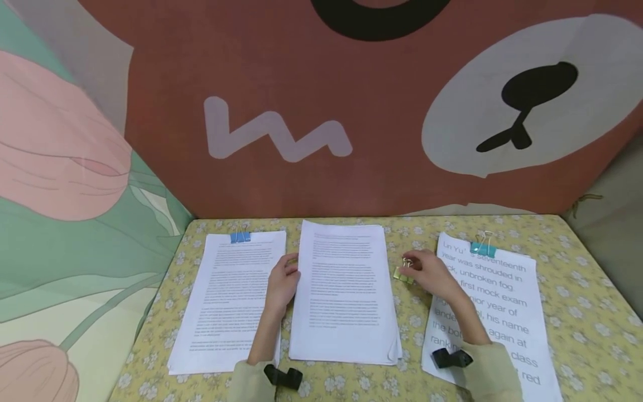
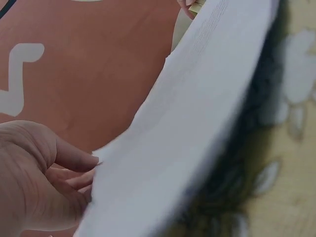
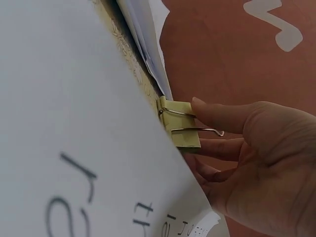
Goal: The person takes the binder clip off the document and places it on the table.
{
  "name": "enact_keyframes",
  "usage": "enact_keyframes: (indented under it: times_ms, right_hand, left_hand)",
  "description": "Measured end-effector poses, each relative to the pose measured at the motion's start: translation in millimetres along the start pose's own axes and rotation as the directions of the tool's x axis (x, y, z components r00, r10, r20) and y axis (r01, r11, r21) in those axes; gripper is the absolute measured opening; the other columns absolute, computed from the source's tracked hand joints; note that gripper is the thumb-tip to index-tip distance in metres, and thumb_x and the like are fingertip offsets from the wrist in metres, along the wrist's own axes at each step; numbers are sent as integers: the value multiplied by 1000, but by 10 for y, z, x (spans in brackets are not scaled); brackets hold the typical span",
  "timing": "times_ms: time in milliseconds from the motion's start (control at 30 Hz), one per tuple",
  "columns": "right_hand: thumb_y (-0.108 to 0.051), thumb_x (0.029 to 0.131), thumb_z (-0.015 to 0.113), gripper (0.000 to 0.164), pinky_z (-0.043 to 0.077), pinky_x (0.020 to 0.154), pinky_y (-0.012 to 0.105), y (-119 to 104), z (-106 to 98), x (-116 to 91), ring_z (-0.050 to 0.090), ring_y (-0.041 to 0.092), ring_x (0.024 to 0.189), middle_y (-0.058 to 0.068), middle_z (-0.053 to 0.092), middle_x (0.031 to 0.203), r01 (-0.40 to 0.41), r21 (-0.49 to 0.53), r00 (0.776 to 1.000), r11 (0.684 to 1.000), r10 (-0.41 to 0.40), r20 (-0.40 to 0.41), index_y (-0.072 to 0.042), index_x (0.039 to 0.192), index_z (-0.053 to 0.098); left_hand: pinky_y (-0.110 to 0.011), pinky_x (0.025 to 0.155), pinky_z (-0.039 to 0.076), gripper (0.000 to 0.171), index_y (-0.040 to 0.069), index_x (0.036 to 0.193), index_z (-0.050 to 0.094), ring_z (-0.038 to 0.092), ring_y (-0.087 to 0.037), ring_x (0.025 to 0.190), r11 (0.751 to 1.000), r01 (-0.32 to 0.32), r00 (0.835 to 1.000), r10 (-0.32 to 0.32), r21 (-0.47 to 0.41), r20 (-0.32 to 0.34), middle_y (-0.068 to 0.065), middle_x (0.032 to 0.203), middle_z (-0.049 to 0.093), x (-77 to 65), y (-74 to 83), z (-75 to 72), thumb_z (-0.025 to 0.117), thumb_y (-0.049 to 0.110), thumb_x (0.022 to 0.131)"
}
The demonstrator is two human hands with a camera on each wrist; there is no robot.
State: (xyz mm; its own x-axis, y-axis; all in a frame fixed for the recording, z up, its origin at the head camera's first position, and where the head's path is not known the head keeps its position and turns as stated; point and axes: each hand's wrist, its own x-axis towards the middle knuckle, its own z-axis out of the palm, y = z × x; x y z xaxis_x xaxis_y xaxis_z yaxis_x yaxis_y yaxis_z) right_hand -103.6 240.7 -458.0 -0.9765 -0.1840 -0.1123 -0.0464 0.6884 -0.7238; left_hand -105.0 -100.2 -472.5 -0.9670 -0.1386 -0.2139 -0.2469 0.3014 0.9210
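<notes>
A stack of printed paper [image 1: 344, 290] lies in the middle, its sheets slightly uneven at the lower right corner. My left hand [image 1: 283, 285] is at its left edge; in the left wrist view the thumb and curled fingers [image 2: 74, 160] pinch the edge of the sheets [image 2: 163, 123]. To the right of this stack, my right hand [image 1: 431, 273] holds a yellow binder clip [image 1: 403, 274]. Thumb and fingers grip the clip [image 3: 178, 123] in the right wrist view, where its wire handles stick out toward the palm.
At left lies a printed stack [image 1: 231, 301] with a blue binder clip [image 1: 240, 237] on its top edge. A large-print stack [image 1: 502, 312] with a teal binder clip [image 1: 483, 249] lies at right, partly under my right forearm. A flowered cloth [image 1: 351, 385] covers the table; a painted wall [image 1: 281, 190] stands behind.
</notes>
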Motion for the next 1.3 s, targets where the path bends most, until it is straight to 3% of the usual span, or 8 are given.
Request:
enact_keyframes:
  times_ms: [200,333,467,600,800,967,1067,1300]
  right_hand:
    - [-21,103,66,47,58,84,50,-50,-116,-65,64,45,112,31,59,129,15,8,999,1000,-15,-52,12,137,57]
    - [-24,107,61,43,55,89,54,-74,-288,-121,63,43,114,27,63,126,40,39,985,998,-33,-168,8,135,59]
    - [-31,109,55,45,51,92,55,-54,-492,-170,59,41,116,25,64,125,25,60,966,998,-9,-258,6,135,60]
    - [-35,110,52,50,51,85,48,25,-678,-238,58,41,115,27,63,126,-41,57,944,998,57,-326,7,136,59]
    - [-36,111,49,53,49,79,33,196,-865,-351,60,45,112,31,62,124,-111,63,910,992,127,-394,9,138,56]
    - [-34,111,47,53,49,87,53,355,-960,-468,56,50,115,35,59,128,-157,74,889,985,174,-424,10,139,54]
    - [-34,111,45,56,43,92,65,465,-998,-520,52,55,119,38,54,131,-226,87,869,970,241,-433,13,141,49]
    - [-34,111,40,65,42,98,67,665,-1076,-567,45,58,127,44,42,140,-419,91,814,903,418,-404,16,151,30]
  left_hand:
    - [-53,108,45,42,-2,143,54,57,-41,130,997,-59,998,61,58,-33,-24,139,59,-64,132,46,56,9,103]
    - [-56,110,42,41,-2,142,56,52,-42,134,982,-135,989,141,130,-44,-23,143,54,-132,250,89,56,11,104]
    - [-55,109,44,36,-1,138,59,51,-40,134,970,-191,980,196,148,-18,-20,142,54,-218,373,171,56,9,103]
    - [-52,104,50,32,-1,134,62,54,-38,129,953,-274,962,271,129,37,-19,136,57,-323,499,326,57,6,103]
    - [-46,98,55,30,-2,130,65,61,-36,121,926,-369,925,358,75,128,-19,127,62,-485,635,699,59,3,100]
    - [-40,96,56,31,-4,131,64,64,-36,119,924,-382,897,367,13,248,-20,128,64,-631,683,1052,58,4,101]
    - [-40,97,56,33,-2,133,63,65,-33,119,935,-355,886,328,25,327,-18,129,65,-727,681,1260,57,8,102]
    - [-41,102,52,40,8,142,59,61,-24,126,970,-236,860,184,51,475,-9,139,62,-907,658,1652,57,20,104]
